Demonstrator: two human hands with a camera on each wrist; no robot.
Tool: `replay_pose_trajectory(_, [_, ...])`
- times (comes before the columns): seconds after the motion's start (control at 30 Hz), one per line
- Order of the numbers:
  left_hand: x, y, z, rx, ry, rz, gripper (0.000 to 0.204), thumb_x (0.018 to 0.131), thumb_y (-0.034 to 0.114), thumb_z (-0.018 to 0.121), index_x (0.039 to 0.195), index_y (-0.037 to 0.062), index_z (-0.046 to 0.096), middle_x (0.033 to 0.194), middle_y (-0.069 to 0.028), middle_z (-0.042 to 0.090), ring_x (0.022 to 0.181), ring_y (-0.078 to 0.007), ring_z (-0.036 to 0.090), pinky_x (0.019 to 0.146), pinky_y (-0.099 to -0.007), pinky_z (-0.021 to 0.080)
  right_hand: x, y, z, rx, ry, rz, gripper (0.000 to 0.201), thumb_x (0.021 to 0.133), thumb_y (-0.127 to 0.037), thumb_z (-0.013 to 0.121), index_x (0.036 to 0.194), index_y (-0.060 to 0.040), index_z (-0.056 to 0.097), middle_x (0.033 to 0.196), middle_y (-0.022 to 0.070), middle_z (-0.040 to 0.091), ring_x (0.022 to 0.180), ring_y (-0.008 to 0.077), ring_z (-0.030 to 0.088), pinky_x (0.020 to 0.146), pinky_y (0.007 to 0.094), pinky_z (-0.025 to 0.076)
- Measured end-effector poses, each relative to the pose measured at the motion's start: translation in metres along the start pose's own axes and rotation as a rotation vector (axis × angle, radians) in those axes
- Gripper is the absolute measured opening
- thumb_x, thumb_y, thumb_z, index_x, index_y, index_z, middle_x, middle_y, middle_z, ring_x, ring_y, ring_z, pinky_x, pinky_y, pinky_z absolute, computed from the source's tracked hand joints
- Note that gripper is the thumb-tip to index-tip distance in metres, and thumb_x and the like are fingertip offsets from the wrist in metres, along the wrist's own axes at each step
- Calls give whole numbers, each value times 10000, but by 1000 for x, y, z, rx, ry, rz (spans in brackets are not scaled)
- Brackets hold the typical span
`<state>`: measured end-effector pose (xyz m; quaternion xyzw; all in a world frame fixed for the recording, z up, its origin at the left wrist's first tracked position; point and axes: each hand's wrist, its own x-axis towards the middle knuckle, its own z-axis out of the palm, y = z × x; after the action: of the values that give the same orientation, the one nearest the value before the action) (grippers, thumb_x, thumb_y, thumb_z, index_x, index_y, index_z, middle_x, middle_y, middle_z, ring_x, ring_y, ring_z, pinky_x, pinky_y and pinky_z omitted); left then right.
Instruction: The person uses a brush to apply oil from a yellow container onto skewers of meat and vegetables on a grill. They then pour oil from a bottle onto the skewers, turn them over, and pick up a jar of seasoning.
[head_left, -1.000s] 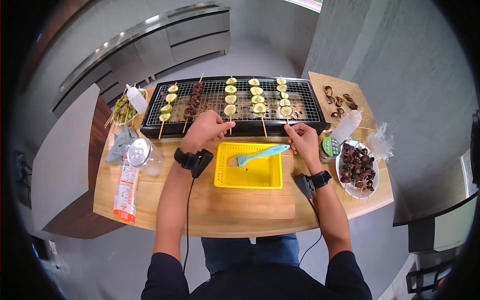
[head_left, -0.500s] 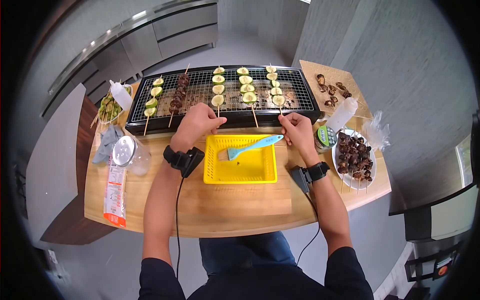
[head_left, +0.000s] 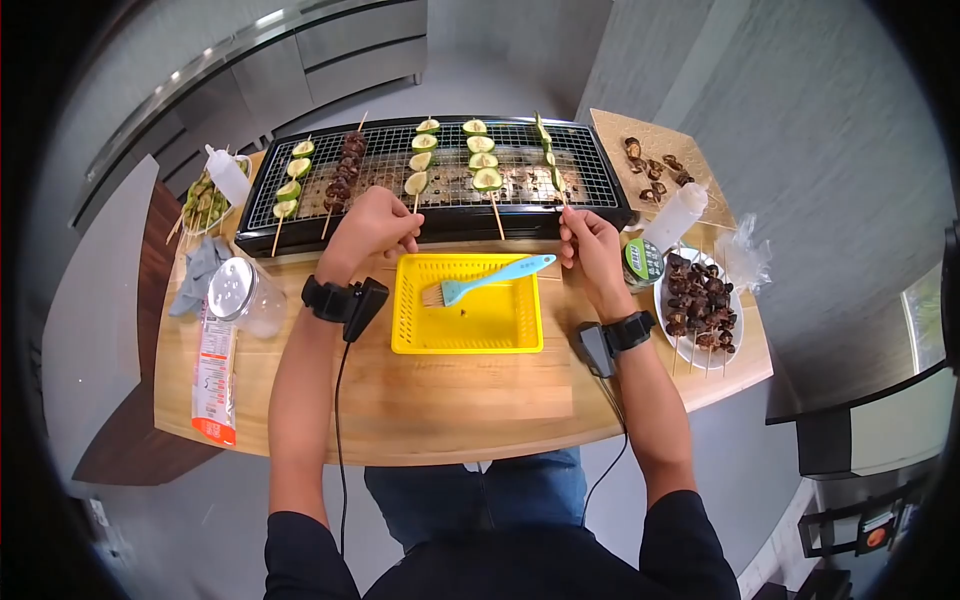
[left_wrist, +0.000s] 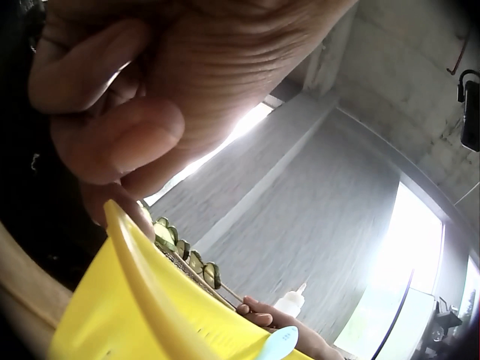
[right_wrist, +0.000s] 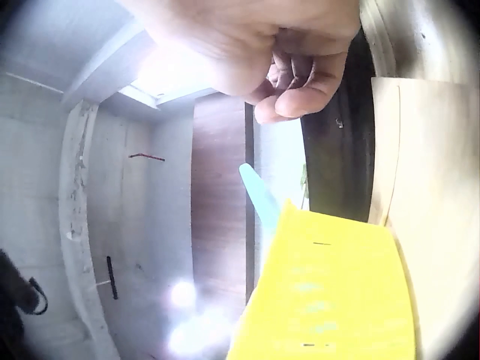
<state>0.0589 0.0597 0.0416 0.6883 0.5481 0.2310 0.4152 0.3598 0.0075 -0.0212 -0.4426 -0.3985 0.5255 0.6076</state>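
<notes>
In the head view, several zucchini skewers lie across the black grill (head_left: 450,222). My right hand (head_left: 592,245) pinches the stick end of the rightmost zucchini skewer (head_left: 546,150), whose slices now stand edge-on. At the front of the grill my left hand (head_left: 375,228) holds the stick end of the middle zucchini skewer (head_left: 418,162) between thumb and fingers; its slices face up. Another zucchini skewer (head_left: 482,160) lies between them. Below the hands is a yellow basket (head_left: 465,345) with a blue basting brush (head_left: 500,278) lying across it. Curled fingers (left_wrist: 112,135) fill the left wrist view.
A dark meat skewer (head_left: 345,172) and one zucchini skewer (head_left: 293,180) lie farther left. On the right stand a squeeze bottle (head_left: 676,217), a green-labelled jar (head_left: 642,262) and a plate (head_left: 665,330) of dark skewers. A lidded jar (head_left: 245,297) stands at left.
The rightmost zucchini skewer has turned from slices facing up to edge-on in my right fingers. My left hand stays at the middle skewer. The head view has shifted slightly.
</notes>
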Motion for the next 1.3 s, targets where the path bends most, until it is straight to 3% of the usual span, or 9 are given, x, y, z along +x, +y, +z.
replay_pose_trajectory(0.6, [7,-8,-6,31,-22,-8,303,903,188,615,731,-54,675,560,-32,600,419,-65,494,415,-223,379,-2,-1,1,-9,11,29,229,995,-247,556,869,-58,587,681,-17,566,513,69,522,426,215,399])
replay_pose_trajectory(1.3, [3,-14,0,-69,-16,92,327,877,194,665,669,-59,654,564,-81,632,432,-100,558,434,-235,425,-2,-10,-3,-301,-13,-50,268,997,-234,548,876,0,598,624,-4,542,457,71,501,386,223,379])
